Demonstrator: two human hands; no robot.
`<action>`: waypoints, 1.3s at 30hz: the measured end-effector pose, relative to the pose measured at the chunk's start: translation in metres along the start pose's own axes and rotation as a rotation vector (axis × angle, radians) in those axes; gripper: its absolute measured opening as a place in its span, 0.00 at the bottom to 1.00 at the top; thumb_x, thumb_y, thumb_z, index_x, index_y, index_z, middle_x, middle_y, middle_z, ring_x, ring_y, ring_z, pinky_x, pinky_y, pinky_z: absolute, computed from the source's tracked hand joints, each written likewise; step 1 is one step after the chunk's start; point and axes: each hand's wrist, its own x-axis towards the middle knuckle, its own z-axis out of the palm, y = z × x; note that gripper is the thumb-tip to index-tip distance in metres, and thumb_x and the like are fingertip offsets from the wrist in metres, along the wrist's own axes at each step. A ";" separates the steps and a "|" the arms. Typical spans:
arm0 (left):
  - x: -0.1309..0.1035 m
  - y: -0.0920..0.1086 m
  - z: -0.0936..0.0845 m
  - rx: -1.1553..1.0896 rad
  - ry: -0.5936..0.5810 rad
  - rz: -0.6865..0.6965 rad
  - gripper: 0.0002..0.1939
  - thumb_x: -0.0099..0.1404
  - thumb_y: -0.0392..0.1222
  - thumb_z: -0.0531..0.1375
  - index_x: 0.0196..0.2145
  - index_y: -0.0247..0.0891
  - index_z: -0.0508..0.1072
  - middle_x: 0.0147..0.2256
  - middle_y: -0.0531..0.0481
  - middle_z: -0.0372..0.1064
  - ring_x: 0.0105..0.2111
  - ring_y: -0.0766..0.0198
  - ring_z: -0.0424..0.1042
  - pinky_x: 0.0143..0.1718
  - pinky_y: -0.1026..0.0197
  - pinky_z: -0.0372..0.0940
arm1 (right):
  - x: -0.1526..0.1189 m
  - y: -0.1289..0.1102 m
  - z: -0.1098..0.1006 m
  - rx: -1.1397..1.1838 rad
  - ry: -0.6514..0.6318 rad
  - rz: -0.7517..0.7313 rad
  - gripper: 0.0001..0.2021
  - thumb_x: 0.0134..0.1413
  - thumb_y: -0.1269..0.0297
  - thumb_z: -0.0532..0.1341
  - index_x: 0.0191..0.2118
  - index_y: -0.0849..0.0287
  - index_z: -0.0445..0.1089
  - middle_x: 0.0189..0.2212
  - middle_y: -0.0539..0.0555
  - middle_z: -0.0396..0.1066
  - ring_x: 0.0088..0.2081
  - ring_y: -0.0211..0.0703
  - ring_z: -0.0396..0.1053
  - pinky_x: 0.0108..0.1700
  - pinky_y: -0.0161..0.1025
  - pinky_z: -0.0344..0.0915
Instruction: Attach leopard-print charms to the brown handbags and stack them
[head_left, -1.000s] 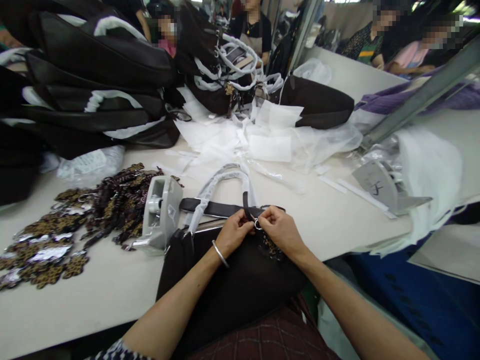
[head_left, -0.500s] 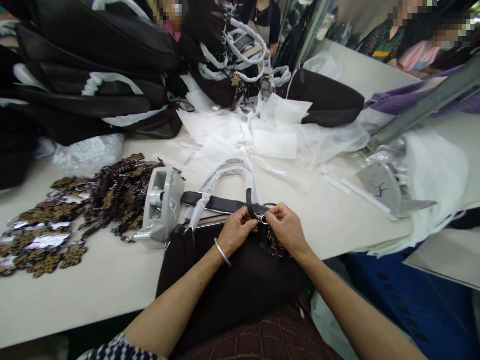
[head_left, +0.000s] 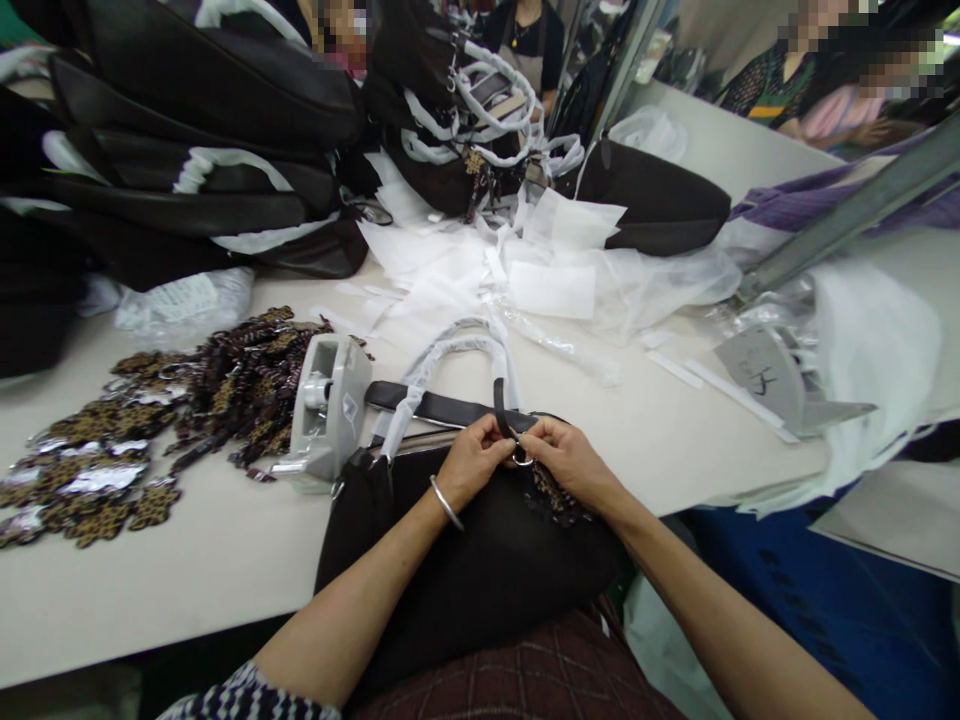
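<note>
A black handbag [head_left: 465, 560] lies before me at the table edge, its upright handle [head_left: 457, 340] wrapped in clear and white film. My left hand [head_left: 474, 462] is closed in a pinch at the lower end of a short black strap [head_left: 500, 400] on the bag's top. Fingertips nearly meeting it, my right hand [head_left: 566, 462] pinches a silver metal ring [head_left: 523, 461] at the strap's end. Below the right fingers hangs a leopard-print charm [head_left: 551, 490], partly covered by that hand. The exact join between ring and strap is hidden by my fingertips.
Left of the bag stands a grey tape dispenser [head_left: 330, 410], beside a heap of leopard-print charms [head_left: 225, 390]. Dark bags [head_left: 217, 200] are stacked behind. White sheets [head_left: 480, 270] cover the back middle. A metal post [head_left: 847, 215] rises at right. Other people sit beyond.
My right hand has shifted slightly left and lower, its fingers now closer to the left fingertips. The silver ring shows more clearly below them. My left hand stays nearly in place.
</note>
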 end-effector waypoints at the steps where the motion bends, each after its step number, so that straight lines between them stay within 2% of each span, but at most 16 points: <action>1: 0.000 0.000 -0.001 -0.015 -0.016 -0.004 0.09 0.58 0.42 0.62 0.34 0.34 0.69 0.27 0.54 0.66 0.28 0.68 0.68 0.33 0.63 0.68 | 0.001 -0.001 -0.005 0.076 -0.077 0.049 0.13 0.54 0.55 0.60 0.28 0.59 0.66 0.21 0.46 0.66 0.21 0.35 0.60 0.25 0.32 0.55; 3: 0.000 0.002 -0.003 -0.042 -0.037 -0.010 0.10 0.58 0.42 0.62 0.35 0.34 0.70 0.28 0.54 0.66 0.29 0.67 0.69 0.34 0.63 0.68 | 0.000 -0.005 -0.015 0.207 -0.195 0.144 0.13 0.53 0.53 0.61 0.31 0.60 0.68 0.23 0.47 0.68 0.23 0.34 0.62 0.25 0.32 0.57; 7: 0.001 0.008 -0.004 -0.092 -0.053 -0.049 0.10 0.57 0.42 0.63 0.34 0.33 0.70 0.29 0.53 0.67 0.30 0.67 0.70 0.35 0.62 0.69 | -0.012 -0.023 -0.024 0.326 -0.287 0.231 0.14 0.50 0.58 0.65 0.40 0.61 0.69 0.30 0.50 0.72 0.30 0.37 0.69 0.31 0.34 0.66; 11: -0.001 0.019 -0.005 -0.104 -0.046 -0.080 0.10 0.56 0.40 0.64 0.33 0.33 0.69 0.27 0.55 0.67 0.27 0.70 0.68 0.32 0.65 0.65 | -0.030 -0.042 -0.014 0.394 -0.278 0.276 0.23 0.47 0.65 0.66 0.50 0.58 0.62 0.30 0.49 0.70 0.33 0.41 0.72 0.34 0.39 0.73; 14: -0.007 0.028 -0.007 -0.117 -0.038 -0.129 0.14 0.53 0.37 0.66 0.36 0.33 0.68 0.29 0.54 0.68 0.28 0.70 0.69 0.32 0.66 0.64 | -0.039 -0.050 -0.004 0.334 -0.224 0.279 0.26 0.49 0.67 0.64 0.53 0.57 0.57 0.35 0.52 0.71 0.35 0.44 0.74 0.35 0.42 0.74; 16: -0.011 0.032 -0.009 -0.128 -0.017 -0.181 0.17 0.51 0.34 0.66 0.38 0.33 0.67 0.31 0.53 0.68 0.27 0.70 0.69 0.31 0.65 0.64 | -0.045 -0.054 0.000 0.168 -0.226 0.217 0.23 0.51 0.69 0.61 0.53 0.57 0.56 0.35 0.53 0.72 0.33 0.44 0.74 0.33 0.41 0.73; 19: -0.016 0.032 -0.011 -0.157 -0.023 -0.250 0.19 0.49 0.34 0.67 0.39 0.33 0.67 0.30 0.53 0.69 0.25 0.70 0.69 0.31 0.63 0.65 | -0.057 -0.061 0.003 -0.238 -0.212 0.023 0.16 0.53 0.71 0.59 0.49 0.56 0.61 0.29 0.51 0.72 0.30 0.44 0.73 0.33 0.40 0.68; 22: -0.018 0.029 -0.011 -0.100 -0.054 -0.260 0.16 0.50 0.40 0.66 0.35 0.33 0.67 0.26 0.54 0.67 0.24 0.70 0.67 0.30 0.64 0.62 | -0.070 -0.072 0.005 -0.571 -0.212 -0.155 0.12 0.53 0.71 0.60 0.45 0.57 0.65 0.35 0.56 0.74 0.39 0.50 0.73 0.40 0.43 0.65; 24: -0.019 0.029 -0.010 -0.025 -0.065 -0.256 0.16 0.52 0.45 0.66 0.33 0.33 0.67 0.26 0.54 0.67 0.25 0.70 0.66 0.29 0.65 0.59 | -0.079 -0.080 0.010 -0.692 -0.242 -0.200 0.13 0.55 0.68 0.61 0.47 0.58 0.65 0.41 0.59 0.74 0.43 0.53 0.72 0.44 0.45 0.64; 27: -0.022 0.030 -0.010 -0.006 -0.135 -0.284 0.20 0.52 0.51 0.65 0.35 0.34 0.66 0.26 0.54 0.68 0.25 0.69 0.66 0.28 0.66 0.58 | -0.093 -0.092 0.029 -0.771 -0.303 -0.239 0.14 0.57 0.67 0.61 0.49 0.59 0.65 0.42 0.59 0.74 0.43 0.53 0.72 0.44 0.44 0.64; 31: -0.023 0.033 -0.014 0.059 -0.209 -0.304 0.20 0.50 0.46 0.66 0.37 0.35 0.64 0.23 0.58 0.64 0.21 0.72 0.61 0.25 0.67 0.54 | -0.111 -0.105 0.052 -0.891 -0.476 -0.444 0.11 0.56 0.65 0.63 0.45 0.61 0.68 0.38 0.59 0.75 0.39 0.52 0.72 0.40 0.43 0.65; 33: -0.022 0.033 -0.016 0.170 -0.239 -0.259 0.17 0.50 0.41 0.65 0.36 0.35 0.64 0.22 0.59 0.63 0.21 0.72 0.60 0.25 0.67 0.53 | -0.110 -0.110 0.047 -0.855 -0.567 -0.485 0.09 0.57 0.61 0.62 0.41 0.59 0.71 0.33 0.56 0.75 0.34 0.48 0.72 0.36 0.40 0.64; 34: -0.021 0.033 -0.017 0.233 -0.256 -0.230 0.16 0.49 0.39 0.64 0.35 0.35 0.64 0.22 0.60 0.62 0.21 0.72 0.59 0.25 0.67 0.54 | -0.105 -0.112 0.039 -0.807 -0.563 -0.470 0.08 0.58 0.60 0.61 0.38 0.58 0.72 0.31 0.54 0.75 0.32 0.45 0.72 0.35 0.38 0.63; 35: -0.020 0.032 -0.018 0.294 -0.267 -0.200 0.16 0.49 0.38 0.64 0.35 0.35 0.64 0.22 0.59 0.62 0.22 0.71 0.59 0.25 0.67 0.54 | -0.097 -0.112 0.028 -0.756 -0.516 -0.441 0.08 0.59 0.60 0.60 0.36 0.57 0.73 0.30 0.52 0.75 0.31 0.43 0.71 0.34 0.36 0.63; 37: -0.020 0.031 -0.017 0.397 -0.264 -0.143 0.16 0.49 0.36 0.63 0.36 0.36 0.64 0.24 0.59 0.63 0.23 0.70 0.60 0.26 0.66 0.54 | -0.072 -0.108 0.002 -0.678 -0.333 -0.373 0.09 0.61 0.62 0.58 0.34 0.56 0.74 0.31 0.51 0.76 0.31 0.39 0.70 0.35 0.35 0.62; 39: -0.020 0.031 -0.016 0.483 -0.231 -0.090 0.17 0.50 0.36 0.61 0.40 0.35 0.64 0.26 0.57 0.64 0.25 0.68 0.62 0.27 0.66 0.56 | -0.042 -0.094 -0.020 -0.626 -0.196 -0.277 0.08 0.59 0.65 0.58 0.35 0.56 0.75 0.30 0.51 0.75 0.30 0.38 0.70 0.34 0.33 0.62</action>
